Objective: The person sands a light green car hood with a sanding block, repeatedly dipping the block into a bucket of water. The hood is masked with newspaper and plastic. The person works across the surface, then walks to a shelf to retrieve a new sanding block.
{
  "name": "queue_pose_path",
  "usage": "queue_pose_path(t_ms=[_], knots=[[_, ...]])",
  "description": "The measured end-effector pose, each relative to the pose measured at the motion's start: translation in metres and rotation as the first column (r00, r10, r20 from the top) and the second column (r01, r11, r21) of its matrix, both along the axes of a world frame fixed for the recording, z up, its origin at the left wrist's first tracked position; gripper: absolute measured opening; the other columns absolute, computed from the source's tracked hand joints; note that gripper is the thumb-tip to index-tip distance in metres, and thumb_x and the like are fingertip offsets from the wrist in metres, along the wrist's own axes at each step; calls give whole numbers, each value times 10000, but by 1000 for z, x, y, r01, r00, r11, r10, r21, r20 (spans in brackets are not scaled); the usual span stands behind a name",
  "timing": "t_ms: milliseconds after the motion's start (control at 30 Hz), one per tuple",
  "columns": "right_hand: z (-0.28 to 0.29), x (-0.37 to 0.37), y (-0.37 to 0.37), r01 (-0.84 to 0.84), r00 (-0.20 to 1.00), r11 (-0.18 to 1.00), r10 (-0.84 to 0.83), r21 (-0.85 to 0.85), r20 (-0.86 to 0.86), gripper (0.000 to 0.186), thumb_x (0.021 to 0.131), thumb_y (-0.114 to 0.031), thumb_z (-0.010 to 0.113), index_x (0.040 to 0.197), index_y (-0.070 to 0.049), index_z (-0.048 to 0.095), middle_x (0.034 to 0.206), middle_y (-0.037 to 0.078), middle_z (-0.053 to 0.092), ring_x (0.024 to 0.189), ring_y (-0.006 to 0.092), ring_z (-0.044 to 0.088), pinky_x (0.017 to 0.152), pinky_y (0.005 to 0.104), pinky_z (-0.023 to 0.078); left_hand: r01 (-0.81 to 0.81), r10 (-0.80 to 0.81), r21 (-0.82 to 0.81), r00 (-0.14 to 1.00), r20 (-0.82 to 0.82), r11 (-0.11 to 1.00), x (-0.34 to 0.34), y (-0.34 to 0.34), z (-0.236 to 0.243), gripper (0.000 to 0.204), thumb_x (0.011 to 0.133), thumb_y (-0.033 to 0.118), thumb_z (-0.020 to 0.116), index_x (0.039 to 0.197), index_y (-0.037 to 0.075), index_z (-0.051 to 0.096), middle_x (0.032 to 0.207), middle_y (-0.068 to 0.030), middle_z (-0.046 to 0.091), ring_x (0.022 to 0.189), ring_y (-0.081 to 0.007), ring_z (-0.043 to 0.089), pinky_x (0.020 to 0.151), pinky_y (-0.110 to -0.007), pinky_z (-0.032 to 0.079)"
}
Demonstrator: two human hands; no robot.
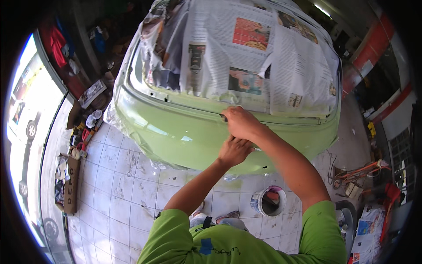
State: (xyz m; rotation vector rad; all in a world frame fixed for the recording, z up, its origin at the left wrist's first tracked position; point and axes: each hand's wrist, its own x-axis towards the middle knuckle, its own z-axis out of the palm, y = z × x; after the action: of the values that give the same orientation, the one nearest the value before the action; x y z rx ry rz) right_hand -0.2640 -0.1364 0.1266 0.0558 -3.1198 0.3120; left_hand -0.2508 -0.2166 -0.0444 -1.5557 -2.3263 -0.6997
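Far left, cardboard box (71,182) on the floor (103,178). Middle: light-green car panel (160,137), newspaper (215,57) above it. Left hand (235,152) at the panel, fingers partly hidden, can't tell if gripping. Right hand (241,123) just above, fingers pinching a small dark piece (224,118) by the panel's upper edge. Looks like edge work; next move probably calls for light, steady pressure. Right: bucket (256,203).

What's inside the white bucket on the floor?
Inside the bucket, a pinkish piece and something dark show. They cover what lies beneath, so that can't be seen.
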Motion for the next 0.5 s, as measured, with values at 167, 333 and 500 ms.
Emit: queue_pose_path(t_ms=[167,333,500], knots=[[-3,-60,-97,-165,928,985,141,-41,-346,302,884,-45,636,1182,-59,682,1034,151,706,949,375,733,805,483,608,-367,376,149,926,-39,918,-82,-126,6,705,1001,575,568,1541,124,518,1616,-82,483,1566,-301,339,1297,-587,143],[-11,-69,-120,-266,751,934,357,240,-555,444,857,-45,667,1288,-149,690,1167,62,676,1082,264,660,944,423,528,-598,595,291,796,109,747,-168,-208,24,849,1034,593,487,1662,54,296,1743,-105,278,1622,-311,210,1307,-553,104],[-64,-14,-58,-245,785,849,457,467,-419,530,825,1,667,1331,-154,695,1295,104,656,1155,290,630,1001,458,498,-818,728,255,575,374,515,-233,-196,17,854,1065,598,404,1658,0,265,1748,-166,233,1638,-318,143,1315,-533,69]])
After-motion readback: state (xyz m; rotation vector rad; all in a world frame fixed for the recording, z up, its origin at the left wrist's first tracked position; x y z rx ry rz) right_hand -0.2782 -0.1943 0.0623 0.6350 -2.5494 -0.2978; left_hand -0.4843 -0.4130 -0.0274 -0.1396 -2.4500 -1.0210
